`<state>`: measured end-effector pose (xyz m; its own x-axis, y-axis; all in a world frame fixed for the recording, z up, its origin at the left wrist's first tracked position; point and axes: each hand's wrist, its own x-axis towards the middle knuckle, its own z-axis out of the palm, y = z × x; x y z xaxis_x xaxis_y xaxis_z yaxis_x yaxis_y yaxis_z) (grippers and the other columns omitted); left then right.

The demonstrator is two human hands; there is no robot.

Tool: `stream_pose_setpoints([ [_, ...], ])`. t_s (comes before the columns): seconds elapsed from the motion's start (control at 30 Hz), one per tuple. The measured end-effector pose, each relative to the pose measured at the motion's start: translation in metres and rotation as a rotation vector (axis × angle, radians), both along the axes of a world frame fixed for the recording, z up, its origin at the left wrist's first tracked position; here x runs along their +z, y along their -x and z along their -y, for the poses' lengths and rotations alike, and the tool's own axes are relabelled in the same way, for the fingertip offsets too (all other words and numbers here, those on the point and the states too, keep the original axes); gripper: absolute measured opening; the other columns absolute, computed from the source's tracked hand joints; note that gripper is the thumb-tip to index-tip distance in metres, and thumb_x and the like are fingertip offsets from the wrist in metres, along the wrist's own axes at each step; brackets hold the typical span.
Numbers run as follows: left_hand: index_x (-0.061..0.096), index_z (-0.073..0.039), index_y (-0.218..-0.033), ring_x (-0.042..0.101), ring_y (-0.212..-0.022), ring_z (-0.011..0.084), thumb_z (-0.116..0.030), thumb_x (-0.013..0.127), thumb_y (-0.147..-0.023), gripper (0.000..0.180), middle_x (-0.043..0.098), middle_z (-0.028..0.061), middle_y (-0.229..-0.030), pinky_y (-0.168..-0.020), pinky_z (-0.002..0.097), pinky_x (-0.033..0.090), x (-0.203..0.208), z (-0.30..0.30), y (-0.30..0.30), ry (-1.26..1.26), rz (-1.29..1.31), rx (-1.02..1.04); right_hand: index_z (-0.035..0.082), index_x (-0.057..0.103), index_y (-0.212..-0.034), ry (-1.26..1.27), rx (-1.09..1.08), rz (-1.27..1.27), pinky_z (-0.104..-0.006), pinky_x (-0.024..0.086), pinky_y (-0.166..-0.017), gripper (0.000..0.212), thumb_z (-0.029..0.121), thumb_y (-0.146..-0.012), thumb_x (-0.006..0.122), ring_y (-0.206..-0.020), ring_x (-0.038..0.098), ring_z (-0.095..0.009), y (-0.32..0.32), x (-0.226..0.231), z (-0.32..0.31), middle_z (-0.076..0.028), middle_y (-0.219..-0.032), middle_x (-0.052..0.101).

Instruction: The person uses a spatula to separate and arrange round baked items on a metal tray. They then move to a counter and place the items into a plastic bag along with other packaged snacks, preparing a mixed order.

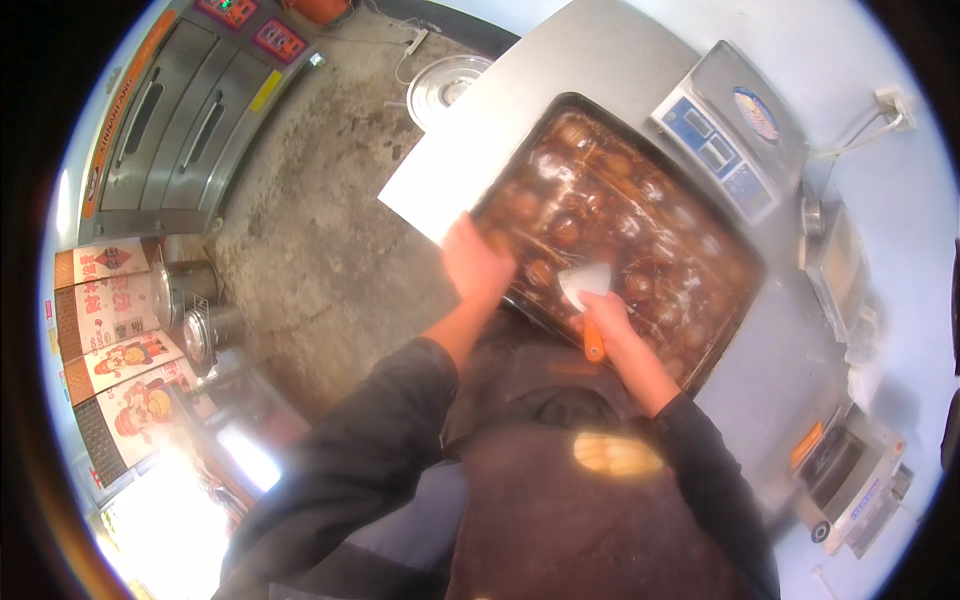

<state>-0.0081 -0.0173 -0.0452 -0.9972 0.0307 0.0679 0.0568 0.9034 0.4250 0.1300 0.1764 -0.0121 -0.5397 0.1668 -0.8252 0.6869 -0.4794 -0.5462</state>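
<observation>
Scraper (pixel 586 284) is pinched by right grip (pixel 612 320) over near side of tray (pixel 736 318), blade pointed forward, axis fore-aft. Tray is set on desk (pixel 612 50), lengthwise far-left to near-right. Left grip (pixel 475 262) at tray's left corner: closure cannot be told.

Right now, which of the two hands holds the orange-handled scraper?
The right hand grips the orange-handled scraper; the left hand, without one, is at the baking tray.

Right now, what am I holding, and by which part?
Right hand: orange-handled scraper, near where handle meets blade. Left hand: at the rim of the baking tray; grip unclear.
</observation>
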Motion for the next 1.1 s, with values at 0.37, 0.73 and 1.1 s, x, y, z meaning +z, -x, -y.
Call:
stream_pose_setpoints([
  [0.37, 0.035, 0.005, -0.154, 0.046, -0.134, 0.0423, -0.036, 0.090, -0.074, 0.105, 0.049, 0.0248, -0.146, -0.114, 0.0494, 0.042, 0.022, -0.005, 0.002, 0.024, 0.097, -0.013, -0.009, 0.060, -0.128, 0.012, -0.134, 0.140, -0.0337, 0.059, -0.057, 0.032, 0.009, -0.101, 0.057, -0.075, 0.073, -0.026, 0.026, 0.014, 0.013, -0.020, -0.113, 0.075],
  [0.73, 0.034, 0.004, -0.155, 0.046, -0.135, 0.0420, -0.039, 0.093, -0.071, 0.111, 0.048, 0.0245, -0.148, -0.114, 0.0491, 0.041, 0.022, -0.005, 0.002, 0.045, 0.104, -0.021, -0.011, 0.062, -0.124, 0.045, -0.189, 0.188, -0.0321, 0.058, -0.057, 0.030, 0.010, -0.104, 0.054, -0.076, 0.071, -0.022, 0.030, 0.012, 0.015, -0.019, -0.109, 0.074],
  [1.1, 0.035, 0.003, -0.154, 0.047, -0.135, 0.0415, -0.039, 0.095, -0.070, 0.111, 0.049, 0.0228, -0.148, -0.112, 0.0505, 0.044, 0.023, -0.007, 0.004, 0.058, 0.108, -0.025, -0.007, 0.064, -0.127, 0.110, -0.153, 0.165, -0.0319, 0.056, -0.057, 0.030, 0.014, -0.106, 0.058, -0.073, 0.068, -0.020, 0.022, -0.007, 0.000, -0.016, -0.113, 0.077],
])
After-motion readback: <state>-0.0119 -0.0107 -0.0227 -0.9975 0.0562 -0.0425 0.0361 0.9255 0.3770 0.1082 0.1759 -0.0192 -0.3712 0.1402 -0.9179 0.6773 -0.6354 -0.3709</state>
